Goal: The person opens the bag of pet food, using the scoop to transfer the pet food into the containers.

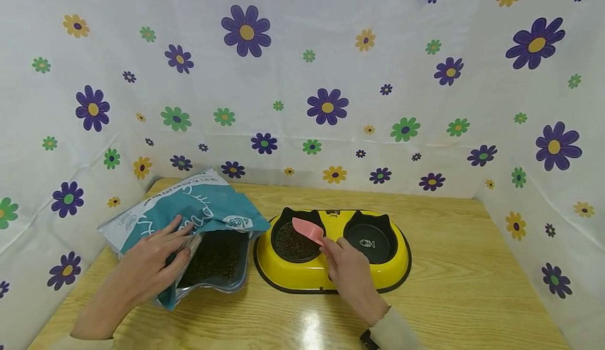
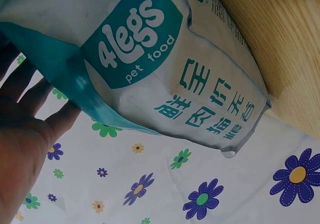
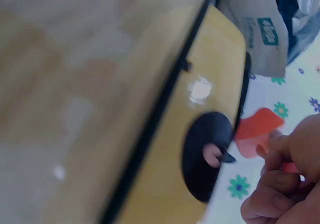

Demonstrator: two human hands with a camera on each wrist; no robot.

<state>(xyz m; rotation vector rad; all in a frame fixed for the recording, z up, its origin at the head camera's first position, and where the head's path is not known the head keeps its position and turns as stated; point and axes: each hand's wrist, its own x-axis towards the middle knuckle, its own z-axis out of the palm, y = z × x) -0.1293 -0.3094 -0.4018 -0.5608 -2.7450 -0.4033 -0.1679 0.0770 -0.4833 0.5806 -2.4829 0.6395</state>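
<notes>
On the left of the table lies a teal and white pet food bag (image 1: 184,208), its mouth gaping toward me with brown kibble (image 1: 215,260) inside. My left hand (image 1: 151,263) holds the side of that mouth, the thumb apart from the other fingers. My right hand (image 1: 347,266) grips the handle of a pink scoop (image 1: 308,230), tilted above the left bowl of a yellow double feeder (image 1: 307,275). Kibble (image 1: 294,244) covers the bottom of that bowl. In the right bowl (image 1: 367,242) a white fishbone print shows. The right wrist view also shows the scoop (image 3: 257,129).
The feeder stands right of the bag on a wood-grain table (image 1: 454,266). A white flower-print cloth (image 1: 293,76) hangs behind the table and on both sides. A dark band (image 1: 368,339) shows at my right wrist.
</notes>
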